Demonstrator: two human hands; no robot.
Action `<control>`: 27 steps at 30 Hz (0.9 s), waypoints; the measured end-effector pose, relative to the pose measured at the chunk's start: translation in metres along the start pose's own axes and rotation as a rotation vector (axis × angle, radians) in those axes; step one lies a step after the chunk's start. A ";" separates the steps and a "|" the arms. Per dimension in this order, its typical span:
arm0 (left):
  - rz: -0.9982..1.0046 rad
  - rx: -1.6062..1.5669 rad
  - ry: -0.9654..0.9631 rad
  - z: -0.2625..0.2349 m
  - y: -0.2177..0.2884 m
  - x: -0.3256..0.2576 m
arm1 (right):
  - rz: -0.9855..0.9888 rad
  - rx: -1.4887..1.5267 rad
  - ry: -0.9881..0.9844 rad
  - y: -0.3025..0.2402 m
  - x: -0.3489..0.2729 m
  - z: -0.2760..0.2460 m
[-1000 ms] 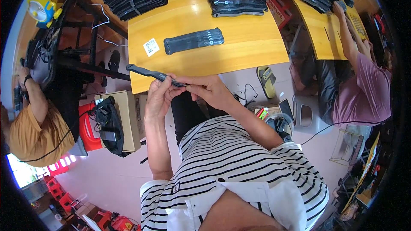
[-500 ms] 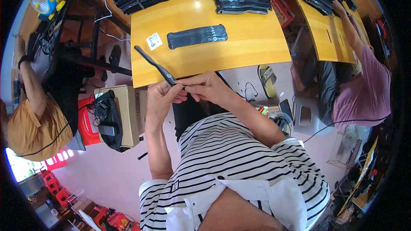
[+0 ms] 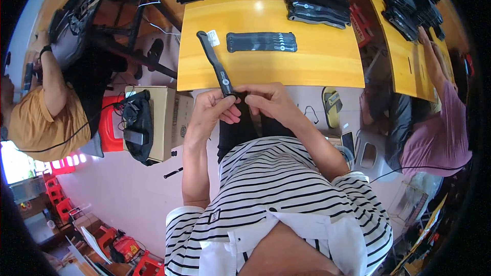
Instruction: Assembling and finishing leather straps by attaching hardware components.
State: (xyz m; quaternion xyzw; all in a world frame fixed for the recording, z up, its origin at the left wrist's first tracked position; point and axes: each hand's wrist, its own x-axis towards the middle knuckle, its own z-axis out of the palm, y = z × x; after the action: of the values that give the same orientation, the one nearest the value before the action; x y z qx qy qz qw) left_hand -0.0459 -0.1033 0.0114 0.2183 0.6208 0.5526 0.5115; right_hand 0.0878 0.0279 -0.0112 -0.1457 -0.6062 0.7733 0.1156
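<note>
At the near edge of the surface (image 3: 327,66), the left hand (image 3: 212,112) pinches one end of a black strap (image 3: 217,66) reaching over it, probably keeping it steady beside the narrowed right hand (image 3: 271,103), whose grip I cannot tell.

White lettering with a round emblem marks the black strap (image 3: 221,74) at 11 o'clock, the flat row of straps (image 3: 250,42) at 12 and the stacked straps (image 3: 318,6) at 1. A white sticker (image 3: 214,38), also at 11, carries print too small to read. Pale letters stand on the red box (image 3: 361,26) at 2, dark print on the cardboard box (image 3: 166,117) at 9
</note>
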 end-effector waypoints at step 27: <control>0.114 -0.077 0.143 0.045 -0.004 0.012 | -0.373 -0.292 0.310 -0.007 0.004 0.002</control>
State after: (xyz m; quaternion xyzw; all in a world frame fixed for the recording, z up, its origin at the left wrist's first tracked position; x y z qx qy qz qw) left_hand -0.0100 -0.0738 0.0088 0.1934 0.6204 0.6184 0.4419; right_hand 0.0831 0.0291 -0.0040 -0.1634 -0.7025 0.6117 0.3251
